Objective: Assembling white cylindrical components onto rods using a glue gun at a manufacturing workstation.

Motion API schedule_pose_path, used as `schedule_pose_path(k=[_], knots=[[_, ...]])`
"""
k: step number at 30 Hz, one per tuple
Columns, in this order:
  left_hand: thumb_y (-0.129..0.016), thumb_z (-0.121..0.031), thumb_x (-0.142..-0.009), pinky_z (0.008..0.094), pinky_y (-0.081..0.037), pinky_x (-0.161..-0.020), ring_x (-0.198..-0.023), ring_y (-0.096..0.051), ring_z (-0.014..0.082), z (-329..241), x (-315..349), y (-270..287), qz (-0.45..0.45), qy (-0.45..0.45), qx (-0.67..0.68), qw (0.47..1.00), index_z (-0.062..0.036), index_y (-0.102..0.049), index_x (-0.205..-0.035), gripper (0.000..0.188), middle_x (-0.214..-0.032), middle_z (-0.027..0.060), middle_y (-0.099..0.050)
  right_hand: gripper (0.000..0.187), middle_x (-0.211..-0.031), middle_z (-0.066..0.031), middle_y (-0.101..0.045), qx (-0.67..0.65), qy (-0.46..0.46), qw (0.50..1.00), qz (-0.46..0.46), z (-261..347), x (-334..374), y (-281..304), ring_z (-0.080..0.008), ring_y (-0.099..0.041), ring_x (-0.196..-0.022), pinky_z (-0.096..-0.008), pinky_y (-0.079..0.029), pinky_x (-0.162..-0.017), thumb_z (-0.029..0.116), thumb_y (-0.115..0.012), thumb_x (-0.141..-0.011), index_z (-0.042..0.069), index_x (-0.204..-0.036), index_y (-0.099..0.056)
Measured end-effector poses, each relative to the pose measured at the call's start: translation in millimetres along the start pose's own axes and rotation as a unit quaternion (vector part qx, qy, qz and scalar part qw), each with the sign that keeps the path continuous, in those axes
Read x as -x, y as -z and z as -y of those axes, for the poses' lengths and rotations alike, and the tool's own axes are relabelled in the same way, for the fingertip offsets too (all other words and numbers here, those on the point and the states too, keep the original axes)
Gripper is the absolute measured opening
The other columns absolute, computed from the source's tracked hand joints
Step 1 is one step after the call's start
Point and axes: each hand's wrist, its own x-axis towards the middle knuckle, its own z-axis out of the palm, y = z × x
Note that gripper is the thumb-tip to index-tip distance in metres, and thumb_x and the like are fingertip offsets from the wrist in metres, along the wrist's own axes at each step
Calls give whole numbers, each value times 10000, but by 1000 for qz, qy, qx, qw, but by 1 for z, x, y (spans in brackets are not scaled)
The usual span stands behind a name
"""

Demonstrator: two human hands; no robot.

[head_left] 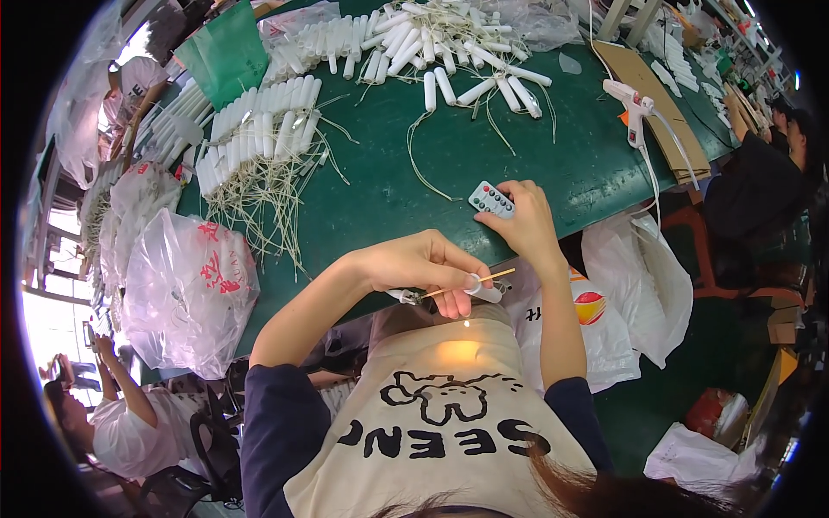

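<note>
My left hand point(432, 266) is closed near the table's front edge, in front of my body. Its fingers pinch a thin wooden stick point(499, 274) and a white tube point(486, 293), which is partly hidden by the fingers. A bright spot of light shows just below that hand, with a warm glow on my cream apron point(406, 354). Farther right, my right hand point(528, 223) grips a small light-grey remote control point(490, 200) with dark buttons and a red one, between thumb and fingers at the table's front edge.
Several white tubes with thin cords point(423, 39) pile up at the far side; more lie in rows point(259, 129) at left. A white glue gun point(635, 108) rests by cardboard point(648, 104) at right. Plastic bags point(186, 289) flank the green table point(371, 173). People sit nearby.
</note>
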Motion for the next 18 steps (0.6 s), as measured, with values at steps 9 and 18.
schedule_pose_path(k=[9, 18], knots=[[-570, -113, -876, 260, -543, -622, -652, -663, 167, -2, -1, -4, 0, 10, -4, 1000, 60, -614, -1065, 260, -750, 141, -665, 241, -764, -116, -631, -277, -67, 954, 88, 5, 15, 26, -214, -612, -640, -305, -484, -613, 179, -603, -866, -37, -965, -564], [-561, -103, -875, 257, -539, -629, -638, -655, 165, -5, 0, -3, -15, 10, -19, 1000, 62, -613, -1067, 258, -747, 140, -664, 283, -624, -46, -573, -388, -112, 905, 135, 1, 17, 45, -82, -513, -464, -219, -422, -452, 233, -442, -964, 14, -812, -539]])
